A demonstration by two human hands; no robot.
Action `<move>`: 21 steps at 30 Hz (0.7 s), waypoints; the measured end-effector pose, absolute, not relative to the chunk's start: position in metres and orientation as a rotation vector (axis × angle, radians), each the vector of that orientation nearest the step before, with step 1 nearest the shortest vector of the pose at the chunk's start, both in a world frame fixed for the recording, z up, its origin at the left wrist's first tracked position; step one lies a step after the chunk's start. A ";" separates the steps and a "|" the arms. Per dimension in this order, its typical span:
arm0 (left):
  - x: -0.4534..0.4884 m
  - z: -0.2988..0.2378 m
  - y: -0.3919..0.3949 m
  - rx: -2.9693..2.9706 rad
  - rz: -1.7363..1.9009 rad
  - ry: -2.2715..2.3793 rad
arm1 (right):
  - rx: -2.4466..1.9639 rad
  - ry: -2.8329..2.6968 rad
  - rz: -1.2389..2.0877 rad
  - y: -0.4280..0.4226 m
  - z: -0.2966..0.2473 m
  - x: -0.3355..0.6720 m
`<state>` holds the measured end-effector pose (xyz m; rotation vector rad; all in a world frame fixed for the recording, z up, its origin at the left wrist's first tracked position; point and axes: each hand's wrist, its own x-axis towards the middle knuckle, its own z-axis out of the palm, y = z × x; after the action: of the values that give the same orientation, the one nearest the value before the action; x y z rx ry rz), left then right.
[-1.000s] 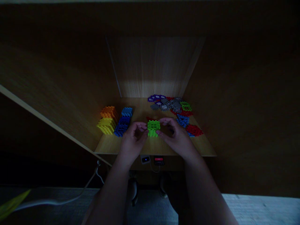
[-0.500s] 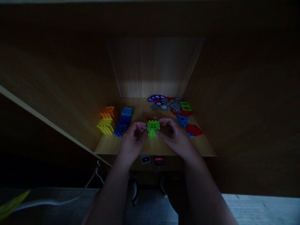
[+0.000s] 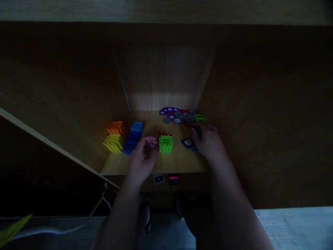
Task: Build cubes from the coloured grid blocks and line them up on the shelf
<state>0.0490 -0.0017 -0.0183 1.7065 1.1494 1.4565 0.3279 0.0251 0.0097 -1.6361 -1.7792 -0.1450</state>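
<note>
A stack of green interlocking plastic tiles (image 3: 165,144) stands on the wooden shelf, its top tile a window-like grid. Just left of it is my left hand (image 3: 144,154), its fingers curved, thumb apart, holding nothing. My right hand (image 3: 208,140) reaches over the loose tiles at the right; its fingertips are partly hidden, and whether it grips a tile is unclear. Beside its thumb side lies a purple tile (image 3: 187,143) with a pale centre. A red piece (image 3: 164,133) shows behind the green stack.
At the left stand stacks of orange (image 3: 116,127), yellow (image 3: 113,142), dark blue (image 3: 131,141) and light blue tiles (image 3: 136,126). Grey tiles (image 3: 189,118), purple tiles (image 3: 169,110) and a green tile (image 3: 199,117) lie at the back. Wooden side walls flank the shelf.
My right hand has left the green stack and moved right, over the loose tiles. My left hand remains beside the stack. A purple tile now shows near my right hand.
</note>
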 end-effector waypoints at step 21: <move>0.051 -0.014 -0.001 1.636 1.475 1.143 | -2.418 -1.738 -0.214 0.119 0.033 0.345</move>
<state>0.0513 -0.0007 -0.0136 1.6358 1.1431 1.4747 0.3451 0.1187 0.0334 -2.4177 -1.7384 -0.2137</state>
